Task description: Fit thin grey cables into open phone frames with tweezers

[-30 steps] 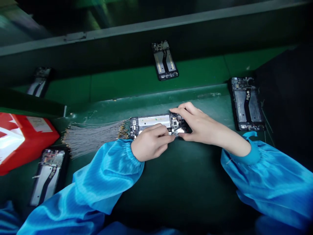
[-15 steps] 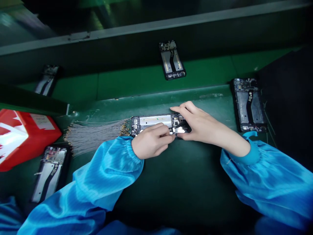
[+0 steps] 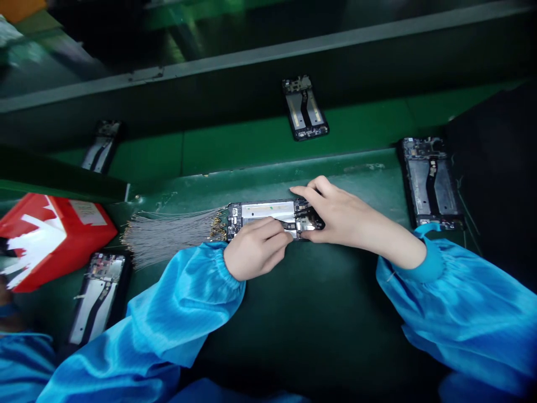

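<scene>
An opened phone chassis point(image 3: 268, 210) lies sideways on the green bench in front of me. My right hand point(image 3: 335, 215) grips its right end, thumb on the near edge and fingers on the far edge. Over the chassis's near side is my left hand point(image 3: 258, 246), its fingers pinched together close to the board; whatever is between the fingertips is hidden. A bundle of thin grey cables point(image 3: 172, 232) with gold-coloured ends reaches up to the left end of the chassis.
Other opened phones lie at the back point(image 3: 305, 109), at the right point(image 3: 432, 182), at the lower left point(image 3: 98, 296) and behind the bar at the left point(image 3: 102, 146). A red box point(image 3: 62, 240) stands at the left. Part of a person shows at the lower left edge.
My left hand has drawn slightly left along the chassis, uncovering more of a dark strip. My right hand keeps its hold. The view has shifted a little, and more of the person at the left shows.
</scene>
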### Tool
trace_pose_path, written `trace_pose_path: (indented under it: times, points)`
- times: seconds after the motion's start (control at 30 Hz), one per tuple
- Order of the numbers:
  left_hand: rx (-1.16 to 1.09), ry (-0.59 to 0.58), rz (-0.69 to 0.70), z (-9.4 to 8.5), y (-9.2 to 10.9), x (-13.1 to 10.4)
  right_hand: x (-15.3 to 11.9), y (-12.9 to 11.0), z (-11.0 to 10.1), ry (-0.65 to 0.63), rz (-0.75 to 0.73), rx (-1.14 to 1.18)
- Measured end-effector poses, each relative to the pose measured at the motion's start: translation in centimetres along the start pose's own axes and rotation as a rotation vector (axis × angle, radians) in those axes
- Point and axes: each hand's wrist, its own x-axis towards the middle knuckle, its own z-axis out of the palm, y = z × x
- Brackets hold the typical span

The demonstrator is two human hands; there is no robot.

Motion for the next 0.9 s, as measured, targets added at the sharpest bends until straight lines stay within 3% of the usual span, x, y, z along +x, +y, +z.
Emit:
trace_pose_path:
  times: [0.2,0.5,0.63,0.77,0.9]
  points:
    - [-0.148,0.017,-0.011,0.0,-0.1,0.1,0.0,-0.1,0.2,0.008,0.023,-0.045]
    - [-0.149,0.008,0.015,0.1,-0.2,0.2,0.4,-0.8,-0.1,-0.042,0.061,-0.143]
    - [-0.145,0.027,0.0,0.1,-0.2,0.2,0.5,-1.1,-0.3,-0.011,-0.025,-0.187]
    - [-0.147,0.067,-0.1,0.2,-0.1,0.3,0.7,-0.8,-0.4,-0.024,-0.155,-0.081]
    - [-0.158,0.068,-0.179,0.3,0.0,0.4,0.9,-0.4,-0.3,-0.026,-0.168,-0.05]
